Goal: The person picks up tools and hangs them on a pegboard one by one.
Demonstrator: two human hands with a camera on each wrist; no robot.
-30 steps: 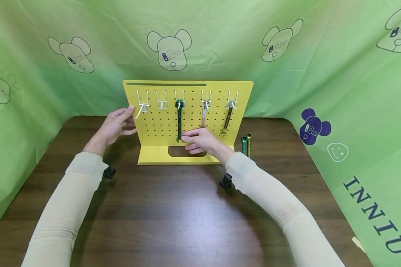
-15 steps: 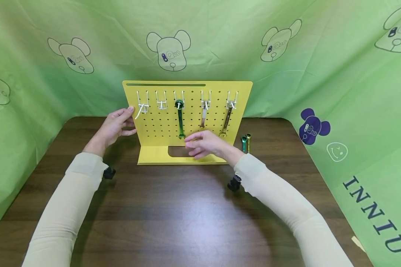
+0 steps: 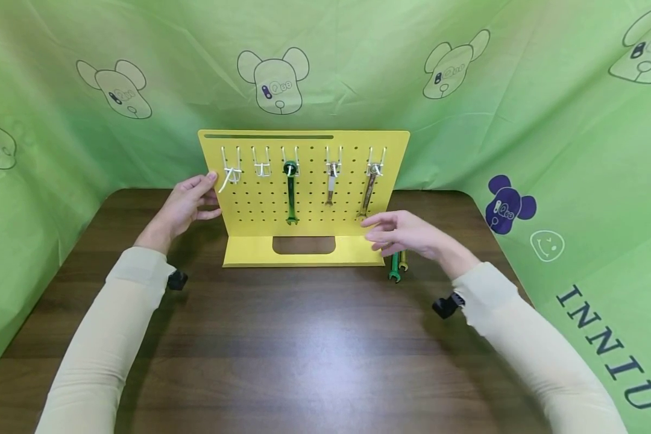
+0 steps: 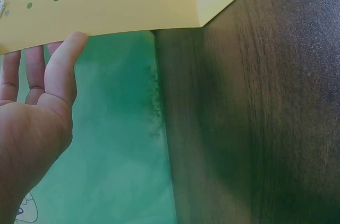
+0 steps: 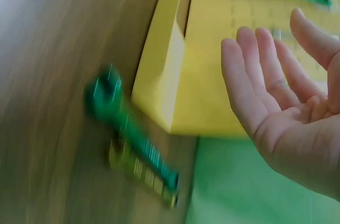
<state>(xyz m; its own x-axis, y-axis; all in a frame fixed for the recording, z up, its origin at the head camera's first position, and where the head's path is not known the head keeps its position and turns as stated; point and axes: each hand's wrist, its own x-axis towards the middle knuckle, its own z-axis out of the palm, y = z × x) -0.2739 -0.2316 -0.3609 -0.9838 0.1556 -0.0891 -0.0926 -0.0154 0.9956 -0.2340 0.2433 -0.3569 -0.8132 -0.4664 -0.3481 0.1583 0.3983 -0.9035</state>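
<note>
A yellow pegboard stands upright on the table. My left hand holds its left edge, thumb in front and the other fingers behind. A dark green wrench hangs from the middle hook. Farther right hang a small silver wrench and a longer dark metallic one, the right-hand wrench. My right hand is at the board's lower right corner, fingers spread and holding nothing. Just below it on the table lie a green wrench and a gold wrench, partly hidden by the hand in the head view.
Two white hooks on the board's left side, the outer hook and its neighbour hook, bear no wrench. Green printed cloth encloses the dark wooden table at the back and sides.
My right hand has let go of the hanging green wrench's lower end and moved right, over the two loose wrenches. The green wrench swung slightly. My left hand stays at the board's edge.
</note>
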